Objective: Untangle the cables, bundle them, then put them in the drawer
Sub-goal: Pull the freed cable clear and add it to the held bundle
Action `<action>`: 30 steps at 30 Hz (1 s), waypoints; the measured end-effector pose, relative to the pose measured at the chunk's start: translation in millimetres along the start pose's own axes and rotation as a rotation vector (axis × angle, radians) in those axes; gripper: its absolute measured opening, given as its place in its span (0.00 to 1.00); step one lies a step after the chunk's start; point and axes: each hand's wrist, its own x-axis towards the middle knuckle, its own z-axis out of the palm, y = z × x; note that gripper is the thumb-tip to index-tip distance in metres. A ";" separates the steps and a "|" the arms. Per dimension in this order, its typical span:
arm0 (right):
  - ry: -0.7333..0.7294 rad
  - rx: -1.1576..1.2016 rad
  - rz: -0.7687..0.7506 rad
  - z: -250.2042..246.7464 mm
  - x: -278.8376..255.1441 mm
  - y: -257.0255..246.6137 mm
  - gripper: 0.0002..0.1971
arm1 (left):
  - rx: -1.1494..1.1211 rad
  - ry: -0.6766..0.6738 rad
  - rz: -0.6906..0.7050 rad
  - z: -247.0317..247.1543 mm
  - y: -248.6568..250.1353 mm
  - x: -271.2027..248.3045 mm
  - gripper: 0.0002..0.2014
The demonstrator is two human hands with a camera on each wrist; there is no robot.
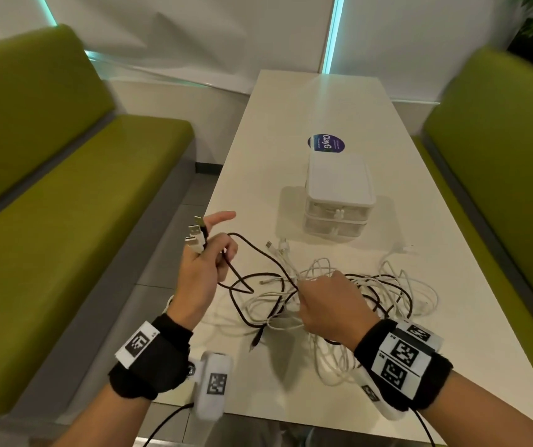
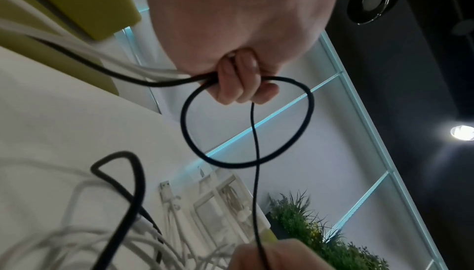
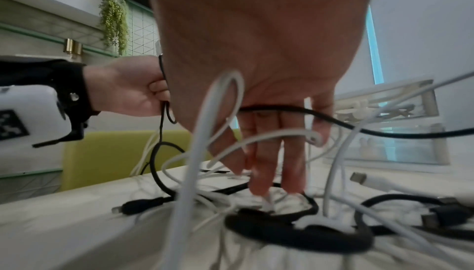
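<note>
Left hand (image 1: 201, 269) fingers (image 2: 239, 84) curl round a black cable (image 1: 258, 253) and white leads, three USB plugs (image 1: 195, 237) poking above the knuckles, index finger straight. Right hand (image 1: 329, 304) fingers (image 3: 266, 165) reach down, straight, into the black-and-white cable tangle (image 1: 339, 295) on the white table (image 1: 258, 130). Beyond both fingertips stands the closed white drawer unit (image 1: 339, 191); behind it, a round sticker (image 1: 326, 143) reads "ClayG".

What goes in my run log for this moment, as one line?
stage: untangling | left hand: grips plug ends and black cable | right hand: fingers in cable tangle | drawer unit: shut
</note>
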 end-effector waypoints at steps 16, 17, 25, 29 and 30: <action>0.212 0.193 0.208 -1.8 4.6 35.6 0.27 | 1.032 -0.089 -0.018 -20.9 -14.6 13.8 0.15; 0.200 0.174 0.204 -1.8 5.4 31.7 0.27 | 1.060 -0.064 0.030 -14.9 -11.2 11.8 0.17; 0.132 0.095 0.153 -12.1 5.0 10.5 0.11 | 1.137 -0.519 0.214 54.2 -10.8 -18.9 0.30; 0.095 0.106 0.154 -9.6 -1.9 17.3 0.12 | 1.192 -0.618 0.190 65.9 -22.6 -22.2 0.31; 0.110 0.112 0.150 -7.0 -1.2 19.1 0.11 | 1.156 -0.599 0.174 64.9 -21.6 -21.7 0.31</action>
